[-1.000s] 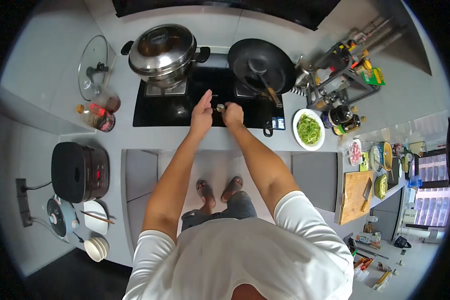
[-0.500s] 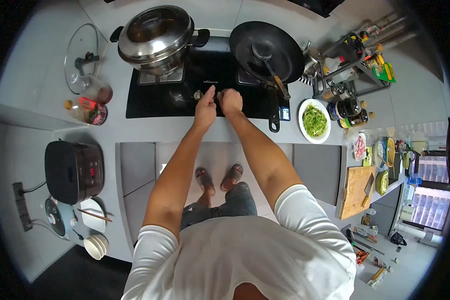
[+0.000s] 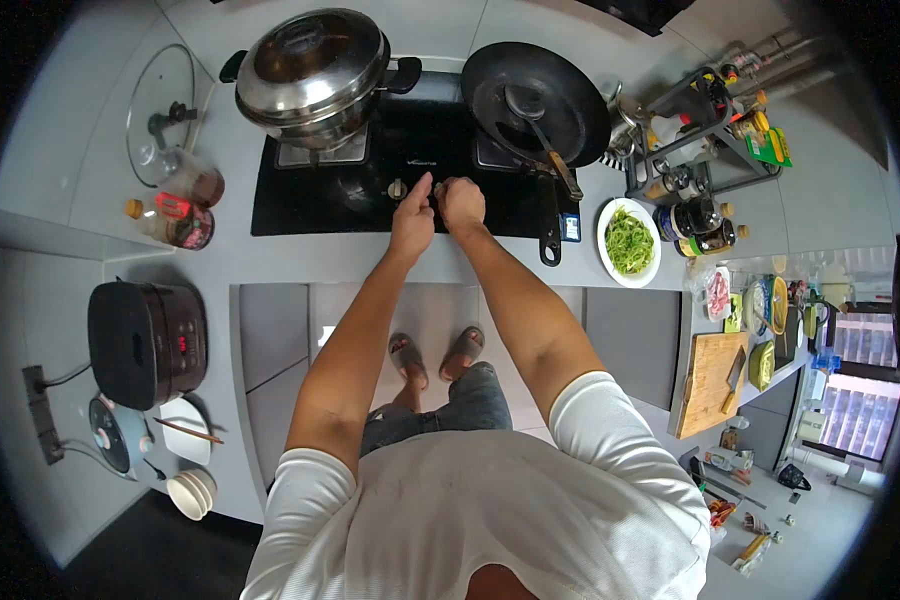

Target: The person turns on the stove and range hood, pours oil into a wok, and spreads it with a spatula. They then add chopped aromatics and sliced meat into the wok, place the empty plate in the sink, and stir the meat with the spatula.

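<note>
Over the front of the black gas stove (image 3: 310,205), my right hand (image 3: 462,203) has its fingers closed round a stove knob that they mostly cover. My left hand (image 3: 412,215) is just beside it, fingers stretched forward and holding nothing. Left of that hand, another stove knob (image 3: 397,189) shows uncovered. A black wok (image 3: 490,95) sits on the right burner with a ladle (image 3: 536,128) resting in it. On the left burner stands a lidded steel pot (image 3: 310,75).
A white plate (image 3: 604,262) of shredded greens (image 3: 629,240) lies right of the wok handle. Bottles and a spice rack (image 3: 705,135) stand beyond it. Further right is a cutting board (image 3: 708,385) with a knife (image 3: 736,380). A rice cooker (image 3: 135,345) stands at left.
Both hands stay in nearly the same place over the stove front. The view has shifted very slightly; nothing else visibly differs.
</note>
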`<action>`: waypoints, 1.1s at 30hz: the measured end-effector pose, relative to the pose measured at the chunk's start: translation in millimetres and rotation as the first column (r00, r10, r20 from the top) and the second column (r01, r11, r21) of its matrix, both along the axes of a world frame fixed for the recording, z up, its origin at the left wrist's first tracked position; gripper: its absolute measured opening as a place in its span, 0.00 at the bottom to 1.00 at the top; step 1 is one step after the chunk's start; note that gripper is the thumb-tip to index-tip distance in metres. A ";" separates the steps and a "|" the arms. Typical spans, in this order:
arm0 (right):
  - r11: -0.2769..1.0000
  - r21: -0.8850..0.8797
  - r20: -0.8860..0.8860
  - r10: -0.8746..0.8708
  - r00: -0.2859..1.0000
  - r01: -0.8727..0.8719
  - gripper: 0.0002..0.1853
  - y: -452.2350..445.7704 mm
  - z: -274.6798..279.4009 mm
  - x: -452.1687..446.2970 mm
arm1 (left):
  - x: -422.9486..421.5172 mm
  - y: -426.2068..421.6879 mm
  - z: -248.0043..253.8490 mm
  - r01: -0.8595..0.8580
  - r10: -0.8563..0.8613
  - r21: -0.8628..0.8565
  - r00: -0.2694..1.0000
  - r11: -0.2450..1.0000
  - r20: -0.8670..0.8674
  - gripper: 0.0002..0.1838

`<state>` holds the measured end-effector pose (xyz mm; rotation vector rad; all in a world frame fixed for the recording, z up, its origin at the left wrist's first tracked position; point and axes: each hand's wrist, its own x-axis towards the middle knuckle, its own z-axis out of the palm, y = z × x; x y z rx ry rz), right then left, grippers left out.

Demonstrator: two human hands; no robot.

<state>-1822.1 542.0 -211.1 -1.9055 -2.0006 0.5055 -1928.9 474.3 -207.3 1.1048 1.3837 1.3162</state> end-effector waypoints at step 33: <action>0.567 0.810 -0.497 0.528 0.689 0.150 0.18 -11.0 399.2 5.1 | 29.2 44.9 380.6 0.112 -0.273 0.697 0.954 0.708 0.124 0.28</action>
